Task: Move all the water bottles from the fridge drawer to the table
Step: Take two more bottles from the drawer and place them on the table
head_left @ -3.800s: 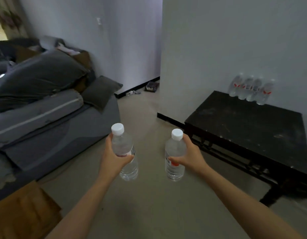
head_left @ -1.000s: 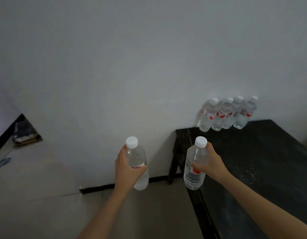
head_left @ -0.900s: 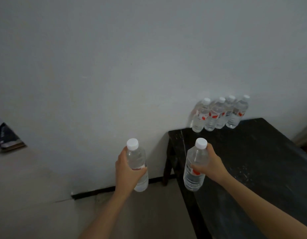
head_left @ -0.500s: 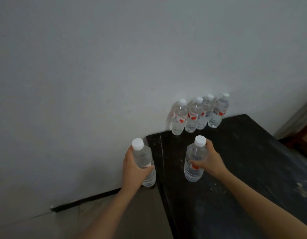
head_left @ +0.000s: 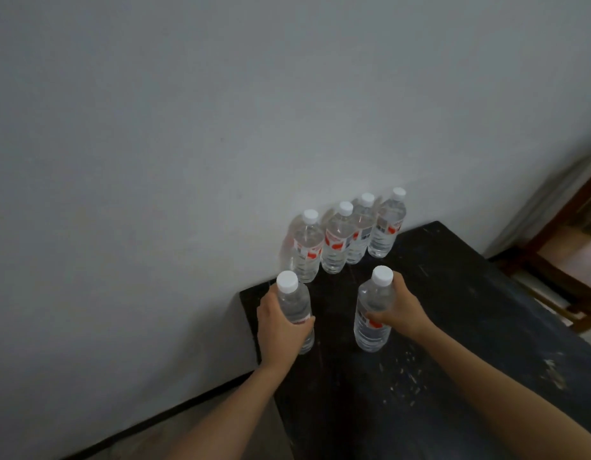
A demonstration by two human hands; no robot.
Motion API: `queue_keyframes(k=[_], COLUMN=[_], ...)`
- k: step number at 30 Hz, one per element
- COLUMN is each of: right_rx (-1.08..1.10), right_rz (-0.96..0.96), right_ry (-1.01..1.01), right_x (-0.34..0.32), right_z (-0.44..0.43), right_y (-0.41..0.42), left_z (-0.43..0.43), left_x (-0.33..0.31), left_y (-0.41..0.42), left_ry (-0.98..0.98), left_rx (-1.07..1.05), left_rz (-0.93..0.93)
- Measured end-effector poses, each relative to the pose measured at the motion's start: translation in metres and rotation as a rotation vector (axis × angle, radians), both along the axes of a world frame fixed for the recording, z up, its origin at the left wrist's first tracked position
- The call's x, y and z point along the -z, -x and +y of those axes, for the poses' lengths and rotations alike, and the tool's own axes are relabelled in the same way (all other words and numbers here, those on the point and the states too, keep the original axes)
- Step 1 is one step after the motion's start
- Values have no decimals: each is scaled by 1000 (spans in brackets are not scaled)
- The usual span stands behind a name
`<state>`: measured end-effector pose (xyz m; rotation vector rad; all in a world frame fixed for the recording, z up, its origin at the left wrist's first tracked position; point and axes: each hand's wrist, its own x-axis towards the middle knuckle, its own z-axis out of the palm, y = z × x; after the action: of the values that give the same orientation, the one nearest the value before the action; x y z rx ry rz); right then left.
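Observation:
My left hand (head_left: 280,327) grips a clear water bottle with a white cap (head_left: 292,300), held upright over the left end of the black table (head_left: 453,343). My right hand (head_left: 400,313) grips a second bottle (head_left: 373,310), upright over the table a little to the right. Whether either bottle's base touches the tabletop I cannot tell. Several more bottles with red labels (head_left: 340,240) stand in a row against the white wall at the table's back edge, just beyond my hands.
The white wall (head_left: 221,127) runs behind the table. Beige floor (head_left: 221,436) with a dark baseboard lies left of the table. A wooden chair frame (head_left: 566,260) stands at the far right. Bare tabletop extends to the right and toward me.
I have come closer to the table. Both hands have carried their bottles forward, from beside the table's corner to above its left end, near the row of bottles.

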<state>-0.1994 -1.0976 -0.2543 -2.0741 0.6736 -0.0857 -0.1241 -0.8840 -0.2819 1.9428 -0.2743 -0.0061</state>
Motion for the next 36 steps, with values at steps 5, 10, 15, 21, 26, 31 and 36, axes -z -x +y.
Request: queue_keyframes(k=[5, 10, 15, 21, 26, 31, 36], right_rx=[26, 10, -30, -67, -87, -68, -124], right_rz=[22, -5, -62, -118, -118, -139, -89], right_ry=[-24, -4, 31, 57, 55, 23, 32], right_x=[1, 0, 8, 12, 21, 21, 17], right_z=[-26, -45, -56, -63, -66, -71, -69], right_y=[-18, -49, -81, -111, -119, -123, -124], left_z=[-37, -68, -90, -106, -112, -117, -119], left_x=[3, 9, 19, 25, 29, 33, 36], left_y=[-19, -38, -50, -65, -70, -74, -77], left_ry=[-51, -100, -123, -124, -138, -167, -222], left_rx=[37, 62, 49, 82, 78, 88, 108], left_rz=[2, -2, -7, -10, -43, -65, -45])
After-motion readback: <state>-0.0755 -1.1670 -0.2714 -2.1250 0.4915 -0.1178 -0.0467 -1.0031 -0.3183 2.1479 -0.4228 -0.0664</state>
